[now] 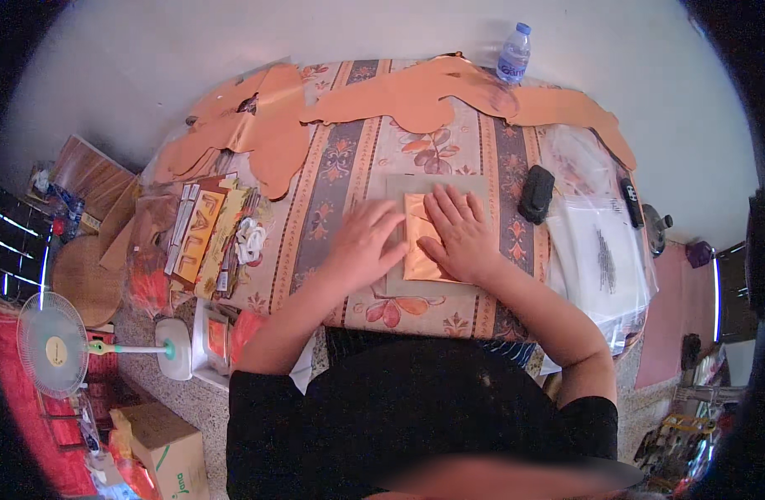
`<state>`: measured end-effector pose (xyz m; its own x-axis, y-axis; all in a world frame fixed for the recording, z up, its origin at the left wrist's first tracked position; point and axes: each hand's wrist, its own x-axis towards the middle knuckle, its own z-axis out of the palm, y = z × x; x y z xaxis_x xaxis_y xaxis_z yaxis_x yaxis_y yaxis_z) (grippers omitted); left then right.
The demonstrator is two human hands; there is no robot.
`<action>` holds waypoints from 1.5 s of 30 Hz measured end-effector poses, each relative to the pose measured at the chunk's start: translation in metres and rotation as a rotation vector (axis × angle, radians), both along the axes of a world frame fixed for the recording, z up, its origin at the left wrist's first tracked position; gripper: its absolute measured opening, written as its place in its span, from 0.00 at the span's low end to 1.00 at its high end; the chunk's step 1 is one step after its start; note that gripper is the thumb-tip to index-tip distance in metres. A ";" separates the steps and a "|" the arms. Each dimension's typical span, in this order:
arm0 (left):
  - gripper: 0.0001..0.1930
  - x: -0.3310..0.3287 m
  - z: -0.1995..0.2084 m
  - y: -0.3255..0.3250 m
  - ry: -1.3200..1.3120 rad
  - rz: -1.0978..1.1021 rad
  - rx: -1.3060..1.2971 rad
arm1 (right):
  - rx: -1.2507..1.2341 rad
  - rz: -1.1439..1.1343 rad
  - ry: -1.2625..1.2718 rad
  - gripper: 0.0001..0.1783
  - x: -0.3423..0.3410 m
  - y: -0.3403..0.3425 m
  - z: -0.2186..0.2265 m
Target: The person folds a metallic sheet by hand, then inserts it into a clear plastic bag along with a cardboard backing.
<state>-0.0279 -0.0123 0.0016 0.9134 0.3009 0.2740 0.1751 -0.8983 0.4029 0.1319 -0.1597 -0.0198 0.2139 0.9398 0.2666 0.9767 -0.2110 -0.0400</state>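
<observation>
A shiny copper-orange folded packet (424,268) lies flat on a greyish, see-through plastic sheet or bag (395,187) in the middle of the table. My right hand (463,233) rests on the packet, its fingers stretched out and spread across the right side. Just left of the packet is my left hand (367,246), fingers apart and nothing held in them. Its fingertips come close to the packet's left edge; whether they touch it I cannot tell.
Large orange cut-out sheets (374,98) line the table's far edge, with a water bottle (513,54) behind. Clear plastic bags (591,250) and a black case-like object (537,194) lie right. Printed paper pieces (203,233) are at left; a fan (56,346) stands beyond.
</observation>
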 end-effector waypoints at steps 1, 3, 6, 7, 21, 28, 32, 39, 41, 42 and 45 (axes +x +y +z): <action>0.27 0.000 -0.004 0.001 0.030 -0.078 0.124 | 0.000 -0.002 0.002 0.38 0.000 0.000 0.000; 0.35 0.000 -0.010 0.003 0.058 -0.157 0.249 | 0.001 -0.004 0.004 0.38 0.001 0.000 -0.001; 0.47 0.002 -0.011 0.003 0.175 -0.213 0.163 | 0.004 -0.004 -0.004 0.38 0.001 0.000 -0.003; 0.47 0.003 -0.010 0.002 0.186 -0.204 0.172 | -0.013 -0.002 0.014 0.39 0.002 -0.001 -0.003; 0.48 0.002 -0.008 0.002 0.182 -0.189 0.170 | -0.267 0.128 0.144 0.57 0.051 -0.060 0.022; 0.49 0.002 -0.004 0.000 0.221 -0.185 0.146 | -0.324 0.156 0.186 0.63 0.058 -0.071 0.032; 0.49 0.002 -0.005 0.001 0.218 -0.187 0.147 | -0.302 0.166 0.199 0.64 0.059 -0.075 0.033; 0.50 0.002 -0.012 0.003 0.189 -0.201 0.143 | -0.287 0.157 0.178 0.65 0.059 -0.076 0.029; 0.50 0.001 -0.014 0.002 0.178 -0.194 0.142 | -0.279 0.156 0.182 0.65 0.058 -0.075 0.029; 0.50 0.001 -0.014 0.001 0.178 -0.192 0.141 | -0.280 0.157 0.182 0.65 0.057 -0.073 0.030; 0.49 0.003 -0.010 -0.003 0.217 -0.196 0.155 | -0.313 0.140 0.153 0.65 0.053 -0.070 0.032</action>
